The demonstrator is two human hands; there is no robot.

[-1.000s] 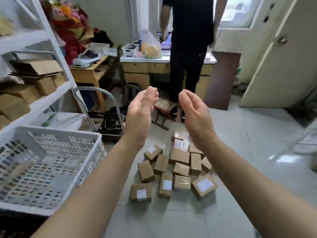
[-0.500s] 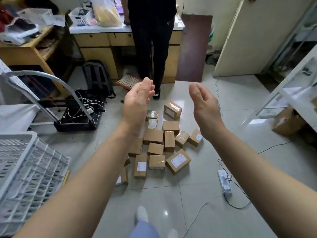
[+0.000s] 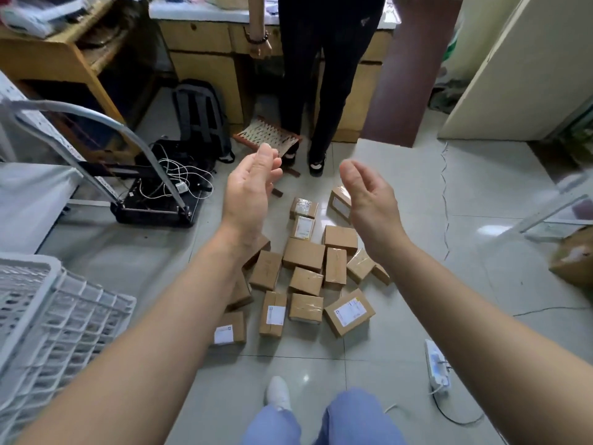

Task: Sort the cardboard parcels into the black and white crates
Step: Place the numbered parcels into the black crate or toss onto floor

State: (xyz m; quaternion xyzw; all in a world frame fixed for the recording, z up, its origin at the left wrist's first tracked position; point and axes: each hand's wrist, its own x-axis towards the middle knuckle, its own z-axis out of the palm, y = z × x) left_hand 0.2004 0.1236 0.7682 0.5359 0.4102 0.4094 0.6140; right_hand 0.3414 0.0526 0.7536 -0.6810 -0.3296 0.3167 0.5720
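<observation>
Two hands: my left hand (image 3: 250, 194) and right hand (image 3: 369, 200) are raised apart, palms facing, fingers relaxed and loosely curved, holding nothing.
Parcels (image 3: 303, 253): brown boxes clustered on the floor (image 3: 481, 239) below and between my hands, some bearing white labels.
Crate (image 3: 64, 316): white, lattice-walled, at my left, apart from the parcels.
Person (image 3: 321, 75): black-clad, standing beyond the parcels.

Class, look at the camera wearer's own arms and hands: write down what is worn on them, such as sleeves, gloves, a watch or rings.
Nothing is worn on them. The left hand and right hand are bare, without gloves, and no ring shows. The left forearm and right forearm are uncovered to the picture's edge: no sleeve, watch or bracelet shows on either wrist.
</observation>
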